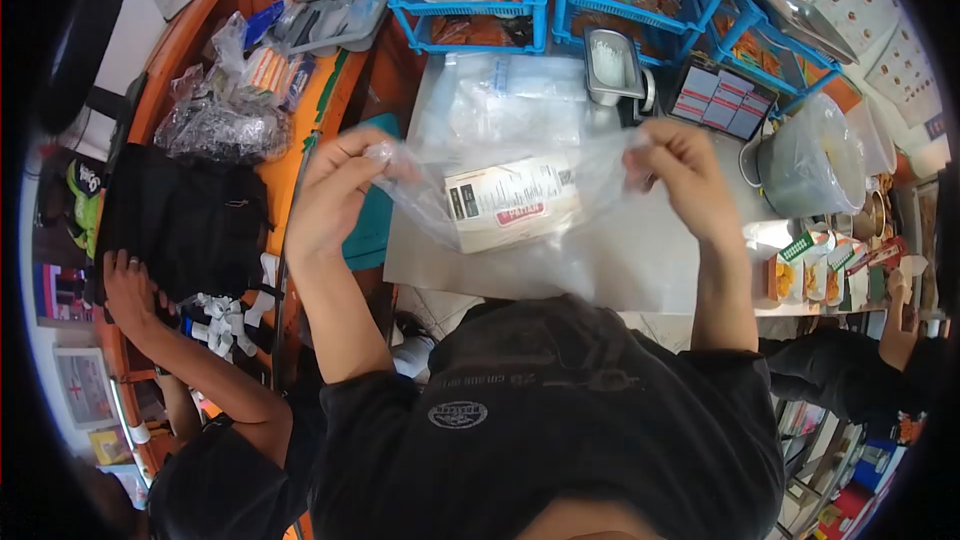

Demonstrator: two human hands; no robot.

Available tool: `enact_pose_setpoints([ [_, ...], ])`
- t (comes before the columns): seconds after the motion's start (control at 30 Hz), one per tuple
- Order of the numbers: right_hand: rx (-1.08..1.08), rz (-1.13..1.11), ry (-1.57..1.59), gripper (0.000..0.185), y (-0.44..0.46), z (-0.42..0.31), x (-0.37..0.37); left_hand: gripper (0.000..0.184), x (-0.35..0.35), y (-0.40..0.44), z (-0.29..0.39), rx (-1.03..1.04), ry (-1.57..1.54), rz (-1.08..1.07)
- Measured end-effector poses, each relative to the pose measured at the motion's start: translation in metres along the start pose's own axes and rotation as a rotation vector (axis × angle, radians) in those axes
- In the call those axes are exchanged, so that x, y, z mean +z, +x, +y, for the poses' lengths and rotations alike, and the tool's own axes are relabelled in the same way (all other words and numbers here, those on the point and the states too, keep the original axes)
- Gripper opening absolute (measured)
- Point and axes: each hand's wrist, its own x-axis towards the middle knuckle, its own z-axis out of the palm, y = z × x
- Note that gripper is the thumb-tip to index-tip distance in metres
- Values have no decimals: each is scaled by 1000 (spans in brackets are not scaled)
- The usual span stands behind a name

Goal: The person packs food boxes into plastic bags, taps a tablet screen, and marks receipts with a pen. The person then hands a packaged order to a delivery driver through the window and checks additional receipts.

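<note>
A clear plastic bag (pixel 590 195) is stretched between my two hands over the grey work table (pixel 650 270). Inside it lies a cream-coloured box (pixel 505 202) with printed labels and a red mark. My left hand (pixel 340 185) pinches the bag's left edge, fingers bent closed. The right edge is gripped by my right hand (pixel 685 175), also with closed fingers. Behind the box, a stack of clear plastic bags (pixel 510 90) lies flat on the table.
Blue stacked baskets (pixel 475 10) hold packets at the back. A metal container (pixel 612 65), a tablet (pixel 722 98) and a lined bucket (pixel 810 160) stand right. A co-worker's hand (pixel 130 290) touches a black bag (pixel 190 220) at left; another person's hand (pixel 900 300) is far right.
</note>
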Motion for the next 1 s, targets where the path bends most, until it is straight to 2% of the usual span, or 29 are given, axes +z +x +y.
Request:
enact_pose_setpoints([
  [0.07, -136, 187, 93, 11, -11, -18, 7, 13, 41, -9, 29, 75, -185, 142],
  [0.1, -211, 278, 137, 12, -14, -22, 10, 13, 33, -9, 26, 60, -94, 85],
  [0.13, -185, 351, -161, 23, -18, -16, 1, 13, 18, -8, 21, 48, -2, 29],
  [0.17, -186, 357, -145, 26, -23, -17, 0, 15, 16, -6, 23, 36, 92, -29],
  [0.23, -183, 364, -113, 32, -42, -23, 2, 14, 38, -6, 13, 65, 492, 219],
  [0.3, -276, 446, -199, 40, -52, -25, 14, 12, 77, -16, 9, 111, 848, 443],
  [0.33, -327, 448, -232, 41, -52, -15, 21, 12, 89, -17, -1, 250, 841, 440],
  [0.37, -379, 451, -265, 43, -51, -6, 29, 14, 110, -17, -6, 270, 818, 350],
  [0.4, -378, 284, -193, 37, -51, -4, 52, 16, 127, -16, -9, 293, 795, 257],
  [0.5, -192, 40, -116, 18, -45, -9, 67, 36, 150, -12, -8, 462, 698, -46],
  [0.53, -94, -1, -108, 12, -44, -12, 65, 70, 122, -11, -3, 440, 751, -203],
  [0.6, -105, -25, -113, 5, -48, -14, 60, 90, 91, -8, 0, 356, 1084, -349],
  [0.63, -115, -36, -121, 7, -47, -14, 58, 97, 83, -2, -29, 317, 1126, -446],
  [0.7, -251, -232, -141, 7, -45, -8, 71, 115, 66, 11, -87, 240, 1199, -646],
  [0.73, -331, -318, -131, 9, -40, -6, 81, 112, 68, 20, -145, 352, 1188, -653],
  [0.77, -410, -403, -118, 11, -34, -2, 92, 109, 75, 30, -175, 460, 1173, -661],
  [0.87, -461, -481, -288, 26, -4, 31, 116, 91, 105, 57, -171, 769, 1018, -1018],
  [0.93, -290, -560, -235, 34, 32, 21, 93, 72, 120, 57, -158, 395, 876, -1351],
  [0.97, -212, -540, -257, 36, 54, 42, 85, 63, 125, 56, -156, 197, 793, -1500],
  [1.0, -134, -520, -278, 39, 70, 77, 82, 56, 127, 52, -164, 199, 682, -1440],
])
